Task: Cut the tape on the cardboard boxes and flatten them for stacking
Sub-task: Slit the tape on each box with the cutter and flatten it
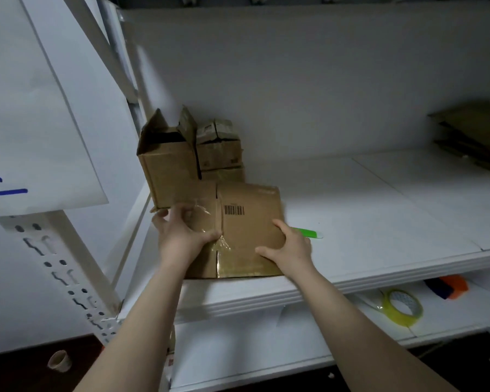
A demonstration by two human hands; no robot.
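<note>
box: cardboard box [249, 230] nearly flat at shelf [379, 222] front edge | left hand [181, 233]: fingers curled round its left edge, thumb on loose tape [222, 244] | right hand [292, 244]: fingers spread, pressing down | risk: clinging tape may resist folding, so box could slide off the edge. Green box cutter [309, 232] just beside right hand, knuckles might knock it

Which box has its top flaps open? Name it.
The tall box at far left, behind the flattened box; the small boxes beside it are closed.
</note>
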